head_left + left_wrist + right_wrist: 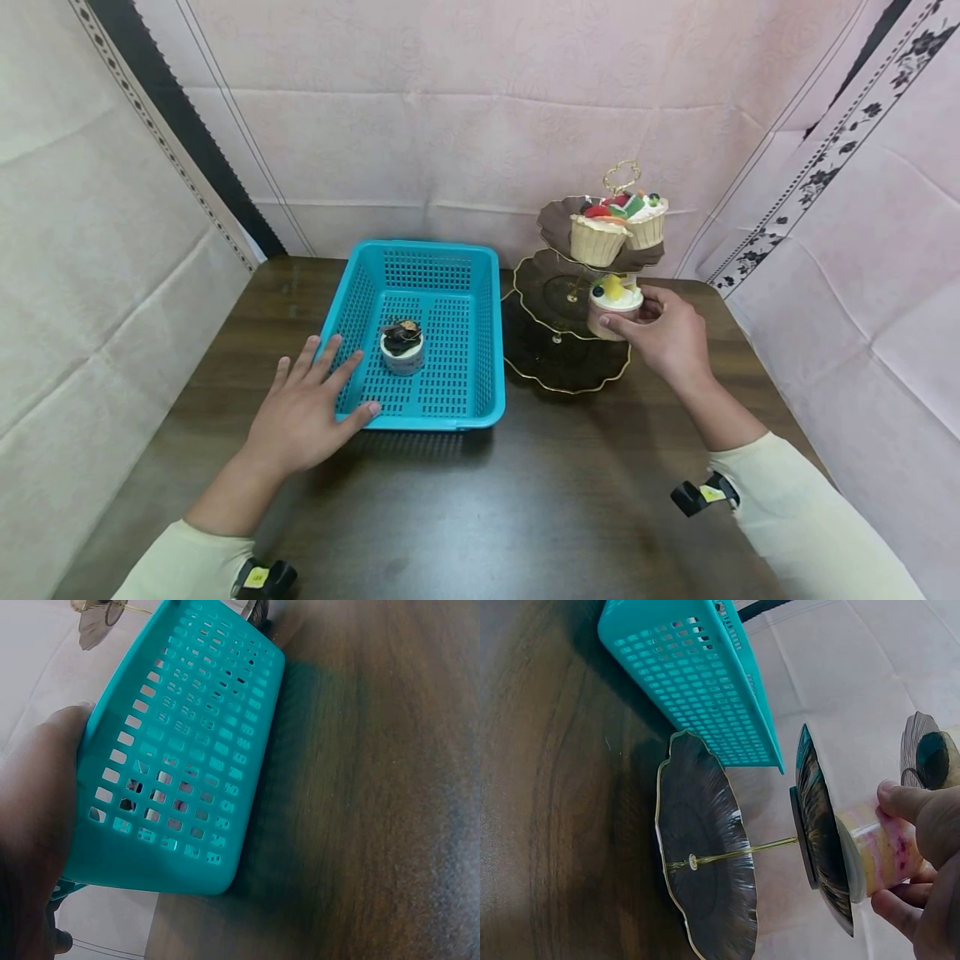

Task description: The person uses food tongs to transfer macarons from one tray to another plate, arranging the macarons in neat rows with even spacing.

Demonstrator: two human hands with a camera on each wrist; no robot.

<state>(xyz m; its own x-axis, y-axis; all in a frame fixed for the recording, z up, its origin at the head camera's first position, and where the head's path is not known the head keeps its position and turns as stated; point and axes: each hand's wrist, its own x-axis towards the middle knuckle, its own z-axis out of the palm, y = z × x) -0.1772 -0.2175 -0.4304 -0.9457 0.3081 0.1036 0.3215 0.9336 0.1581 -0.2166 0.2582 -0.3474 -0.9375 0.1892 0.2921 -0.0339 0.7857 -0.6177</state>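
My right hand [667, 333] grips a small dessert cup [604, 320] topped with white cream, yellow fruit and a dark berry. In the right wrist view the cup's pink-and-yellow layered side [876, 844] shows between thumb and fingers, its base right at the middle plate [821, 825] of a tiered stand. With fingers spread, my left hand [303, 417] rests on the near left corner of a blue perforated basket [491, 358]. Inside the basket stands a dark-topped dessert cup [403, 354]. The thumb [64, 727] lies against the basket rim in the left wrist view.
Two fruit-topped cupcakes [597, 240] sit on the stand's top plate [557, 218]. Its gold-edged bottom plate [536, 354] stands close to the basket's right side. Pale patterned cloth [420, 150] hangs behind and on both sides of the brown wooden table [480, 517].
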